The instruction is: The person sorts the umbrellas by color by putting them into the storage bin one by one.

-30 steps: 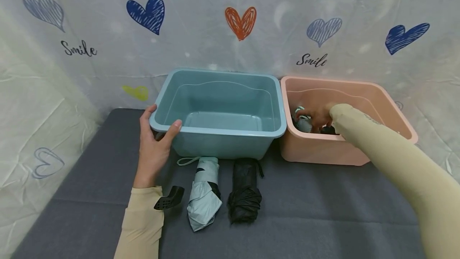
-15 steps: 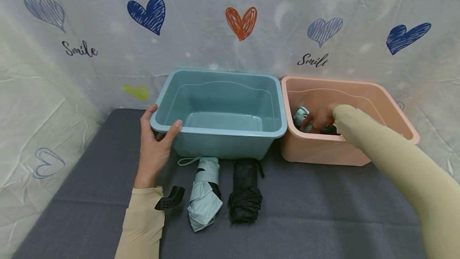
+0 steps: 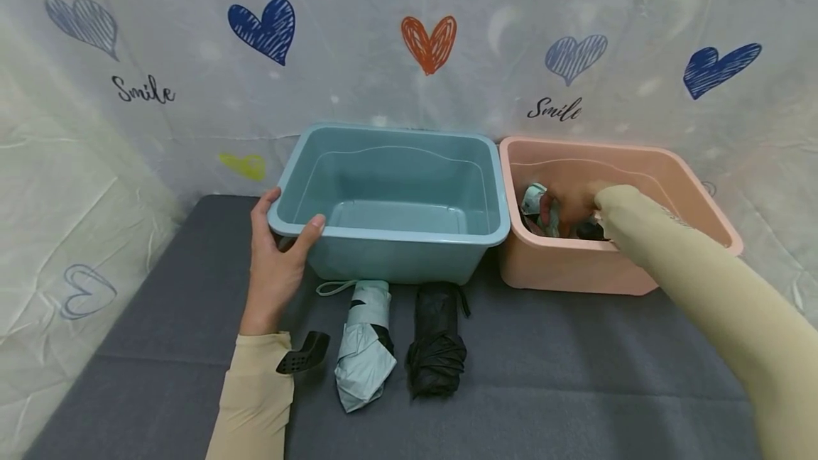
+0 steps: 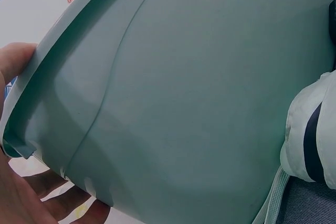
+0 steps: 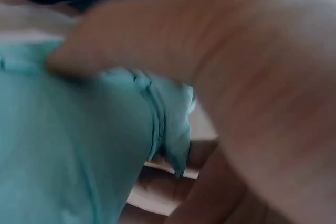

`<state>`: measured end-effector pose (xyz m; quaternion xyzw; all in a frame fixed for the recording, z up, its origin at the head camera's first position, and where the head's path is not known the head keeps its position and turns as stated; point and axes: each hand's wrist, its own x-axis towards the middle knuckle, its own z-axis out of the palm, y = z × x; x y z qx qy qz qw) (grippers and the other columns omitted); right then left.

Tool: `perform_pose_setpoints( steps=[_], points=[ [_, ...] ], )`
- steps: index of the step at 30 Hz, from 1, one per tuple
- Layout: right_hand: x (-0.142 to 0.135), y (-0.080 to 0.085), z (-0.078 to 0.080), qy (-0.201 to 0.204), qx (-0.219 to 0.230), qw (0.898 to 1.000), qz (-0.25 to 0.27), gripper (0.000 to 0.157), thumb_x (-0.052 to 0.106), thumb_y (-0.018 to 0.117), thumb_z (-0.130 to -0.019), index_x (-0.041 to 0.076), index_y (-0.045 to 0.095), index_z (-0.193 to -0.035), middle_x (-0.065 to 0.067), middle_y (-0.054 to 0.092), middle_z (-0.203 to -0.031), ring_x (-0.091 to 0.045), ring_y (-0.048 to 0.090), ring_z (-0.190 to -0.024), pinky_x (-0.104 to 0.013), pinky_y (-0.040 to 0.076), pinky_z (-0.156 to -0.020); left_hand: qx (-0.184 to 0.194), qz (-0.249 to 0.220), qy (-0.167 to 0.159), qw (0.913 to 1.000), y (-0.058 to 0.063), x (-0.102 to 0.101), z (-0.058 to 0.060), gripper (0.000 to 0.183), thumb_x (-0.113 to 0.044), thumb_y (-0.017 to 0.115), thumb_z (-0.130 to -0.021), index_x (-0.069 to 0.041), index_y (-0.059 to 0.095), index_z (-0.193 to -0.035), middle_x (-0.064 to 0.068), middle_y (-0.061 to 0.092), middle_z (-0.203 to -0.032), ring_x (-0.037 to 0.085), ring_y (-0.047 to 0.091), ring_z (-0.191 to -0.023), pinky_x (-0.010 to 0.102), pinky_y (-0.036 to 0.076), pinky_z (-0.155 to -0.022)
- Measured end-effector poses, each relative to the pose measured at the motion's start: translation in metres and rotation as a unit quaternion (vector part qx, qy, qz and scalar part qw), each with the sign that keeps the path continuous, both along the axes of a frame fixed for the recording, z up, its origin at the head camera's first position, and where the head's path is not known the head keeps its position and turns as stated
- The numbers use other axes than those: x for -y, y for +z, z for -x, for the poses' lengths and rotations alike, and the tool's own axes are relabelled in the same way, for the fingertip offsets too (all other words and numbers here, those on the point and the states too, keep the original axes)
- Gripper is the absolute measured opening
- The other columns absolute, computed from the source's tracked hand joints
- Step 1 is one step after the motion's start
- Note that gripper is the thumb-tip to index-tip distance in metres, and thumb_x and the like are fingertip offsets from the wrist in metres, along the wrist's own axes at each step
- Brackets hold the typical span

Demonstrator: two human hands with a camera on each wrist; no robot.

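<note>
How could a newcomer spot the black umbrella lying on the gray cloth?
Find the blue tub beside the pink tub. In front of the blue one, on gray cloth, lies a pale blue umbrella. Just right of it lies the black umbrella, set apart by its dark fabric.

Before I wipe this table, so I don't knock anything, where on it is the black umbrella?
In the head view, the black umbrella lies in front of the blue bin, just right of the pale blue umbrella.
</note>
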<state>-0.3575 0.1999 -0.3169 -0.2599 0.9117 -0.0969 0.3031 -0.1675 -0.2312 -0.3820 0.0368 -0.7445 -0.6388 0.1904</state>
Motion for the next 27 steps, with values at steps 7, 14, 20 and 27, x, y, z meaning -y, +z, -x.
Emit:
perform_pose_setpoints(
  steps=[7, 14, 20, 27],
  points=[
    [0.002, 0.038, -0.020, -0.014, -0.075, 0.995, 0.058, 0.029, 0.011, 0.085, -0.079, 0.007, 0.067, -0.101, -0.011, 0.057, -0.093, -0.019, 0.055, -0.071, -0.034, 0.048, -0.064, 0.002, 0.002, 0.000, 1.0000, 0.000, -0.001, 0.001, 0.082, -0.029, 0.071, -0.096, -0.028, 0.019, -0.160, 0.008, 0.026, -0.159, 0.029, 0.036, -0.142, 0.054, 0.032, -0.111],
    [0.002, 0.078, -0.050, -0.037, -0.112, 0.989, 0.085, 0.035, 0.010, 0.078, -0.088, 0.015, 0.060, -0.118, -0.016, 0.057, -0.111, -0.028, 0.062, -0.085, -0.039, 0.055, -0.068, 0.009, -0.004, -0.002, 1.0000, -0.003, 0.001, 0.002, 0.083, -0.031, 0.071, -0.097, -0.031, 0.018, -0.160, 0.007, 0.024, -0.161, 0.029, 0.035, -0.144, 0.053, 0.032, -0.111],
    [0.000, 0.106, -0.078, -0.050, -0.110, 0.982, 0.147, 0.068, 0.014, 0.073, -0.094, 0.039, 0.043, -0.150, -0.014, 0.053, -0.128, -0.031, 0.061, -0.090, -0.042, 0.055, -0.069, 0.017, -0.001, 0.001, 0.9998, -0.002, 0.000, 0.002, 0.084, -0.032, 0.070, -0.097, -0.030, 0.017, -0.161, 0.006, 0.022, -0.162, 0.028, 0.034, -0.145, 0.053, 0.031, -0.112],
    [0.031, 0.115, -0.088, -0.097, -0.024, 0.968, 0.232, 0.077, 0.018, 0.073, -0.095, 0.053, 0.035, -0.153, -0.007, 0.031, -0.158, -0.034, 0.054, -0.122, -0.042, 0.055, -0.079, 0.017, 0.000, 0.008, 0.9998, -0.001, -0.001, 0.003, 0.084, -0.031, 0.071, -0.097, -0.029, 0.017, -0.161, 0.007, 0.023, -0.162, 0.027, 0.034, -0.144, 0.053, 0.031, -0.112]
  ],
)
